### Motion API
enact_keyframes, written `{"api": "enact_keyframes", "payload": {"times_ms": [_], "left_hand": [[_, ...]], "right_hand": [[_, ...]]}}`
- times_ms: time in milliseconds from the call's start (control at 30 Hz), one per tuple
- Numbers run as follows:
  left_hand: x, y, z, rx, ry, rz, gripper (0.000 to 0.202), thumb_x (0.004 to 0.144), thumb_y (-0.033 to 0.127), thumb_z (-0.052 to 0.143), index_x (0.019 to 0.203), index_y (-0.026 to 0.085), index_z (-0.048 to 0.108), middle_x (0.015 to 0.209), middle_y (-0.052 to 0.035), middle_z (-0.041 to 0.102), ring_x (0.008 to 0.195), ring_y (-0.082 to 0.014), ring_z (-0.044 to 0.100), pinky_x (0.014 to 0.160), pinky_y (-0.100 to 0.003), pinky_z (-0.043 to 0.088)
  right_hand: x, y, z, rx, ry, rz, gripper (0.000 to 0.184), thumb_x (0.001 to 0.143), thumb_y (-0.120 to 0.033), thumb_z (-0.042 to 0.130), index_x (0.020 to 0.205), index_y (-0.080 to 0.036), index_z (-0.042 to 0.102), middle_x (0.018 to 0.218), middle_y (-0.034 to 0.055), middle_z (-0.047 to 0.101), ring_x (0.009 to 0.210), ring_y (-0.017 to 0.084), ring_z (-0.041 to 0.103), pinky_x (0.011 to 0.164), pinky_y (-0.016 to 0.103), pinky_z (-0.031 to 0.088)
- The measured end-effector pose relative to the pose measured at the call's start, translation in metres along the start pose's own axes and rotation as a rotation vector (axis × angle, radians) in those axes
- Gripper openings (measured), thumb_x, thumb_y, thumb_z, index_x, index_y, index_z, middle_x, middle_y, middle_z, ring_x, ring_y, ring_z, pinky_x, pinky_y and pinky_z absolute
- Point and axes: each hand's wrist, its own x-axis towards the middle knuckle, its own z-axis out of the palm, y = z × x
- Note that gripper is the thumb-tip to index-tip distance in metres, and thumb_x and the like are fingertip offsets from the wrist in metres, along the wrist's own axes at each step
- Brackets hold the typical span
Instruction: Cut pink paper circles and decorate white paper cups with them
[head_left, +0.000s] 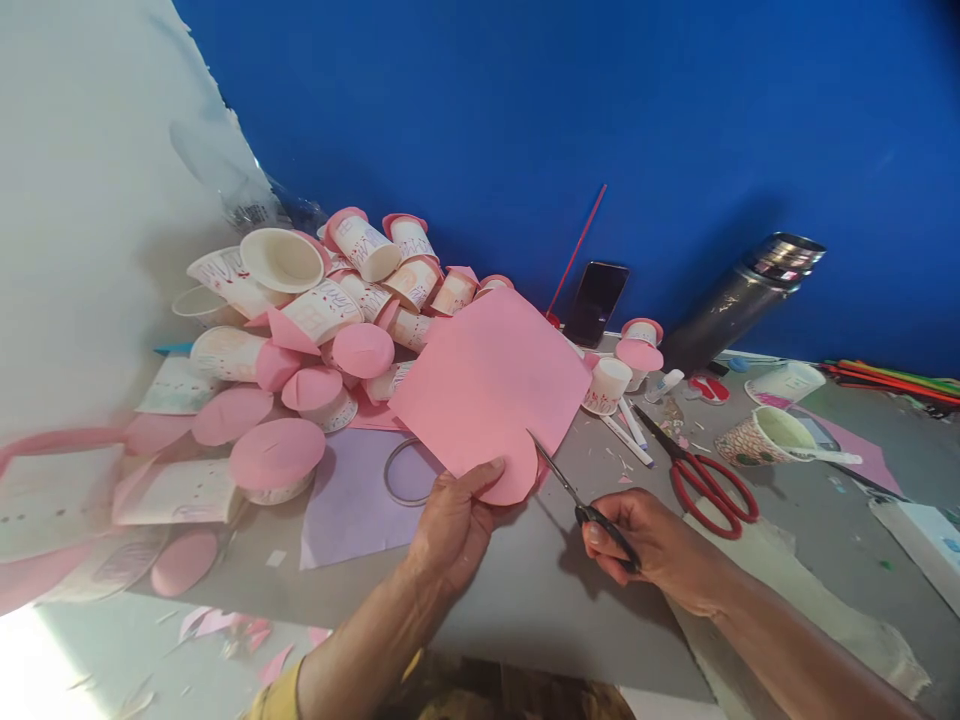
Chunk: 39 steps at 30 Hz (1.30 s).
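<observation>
My left hand (454,520) pinches the lower edge of a pink paper sheet (491,385) and holds it up over the grey table (525,600). The sheet's lower corner is cut into a rounded curve. My right hand (649,545) grips small black-handled scissors (577,495); their blades reach up-left into the paper's right edge near the curve. A metal ring (397,472) lies on a lilac paper sheet (352,505) just left of my left hand.
A heap of paper cups with pink round lids (315,330) fills the left. Red-handled scissors (709,480), markers (626,430), a patterned cup (757,435), a phone (596,300) and a steel flask (742,295) lie to the right. Coloured sticks (896,380) lie far right. Paper scraps dot the table.
</observation>
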Motion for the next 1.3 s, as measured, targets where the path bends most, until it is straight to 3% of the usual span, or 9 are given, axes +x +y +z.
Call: {"api": "enact_keyframes", "payload": {"times_ms": [333, 967, 1133, 1300], "left_hand": [[0.001, 0.003, -0.004, -0.011, 0.023, 0.063, 0.035, 0.07, 0.016, 0.086, 0.103, 0.011, 0.076, 0.108, -0.0124, 0.08, 0.105, -0.0242, 0.073, 0.103, -0.038, 0.055], [-0.001, 0.006, -0.002, 0.004, 0.01, 0.033, 0.041, 0.068, 0.014, 0.086, 0.108, 0.01, 0.075, 0.102, -0.011, 0.081, 0.09, -0.0205, 0.074, 0.082, -0.029, 0.059], [-0.001, 0.007, -0.004, -0.008, 0.009, 0.036, 0.044, 0.068, 0.014, 0.086, 0.111, 0.011, 0.075, 0.101, -0.0112, 0.081, 0.097, -0.0219, 0.074, 0.088, -0.031, 0.059], [-0.002, 0.01, -0.006, -0.012, 0.003, 0.058, 0.038, 0.066, 0.015, 0.088, 0.103, 0.013, 0.077, 0.103, -0.0092, 0.081, 0.095, -0.0204, 0.074, 0.09, -0.031, 0.059]], "right_hand": [[0.003, -0.007, -0.004, 0.003, -0.038, 0.038, 0.06, 0.069, -0.072, 0.083, 0.069, -0.016, 0.061, 0.048, -0.0033, 0.052, 0.05, 0.008, 0.034, 0.05, 0.024, 0.023], [0.012, -0.022, -0.001, 0.016, -0.114, 0.002, 0.063, 0.072, -0.077, 0.077, 0.07, -0.015, 0.061, 0.048, -0.0032, 0.051, 0.049, 0.007, 0.031, 0.048, 0.025, 0.019], [0.014, -0.021, -0.004, 0.013, -0.107, 0.013, 0.063, 0.071, -0.076, 0.079, 0.071, -0.015, 0.062, 0.049, -0.0037, 0.051, 0.048, 0.007, 0.031, 0.048, 0.026, 0.019], [0.015, -0.02, -0.008, -0.004, -0.137, 0.004, 0.06, 0.075, -0.073, 0.077, 0.071, -0.016, 0.06, 0.049, -0.004, 0.051, 0.049, 0.007, 0.031, 0.049, 0.025, 0.02]]}}
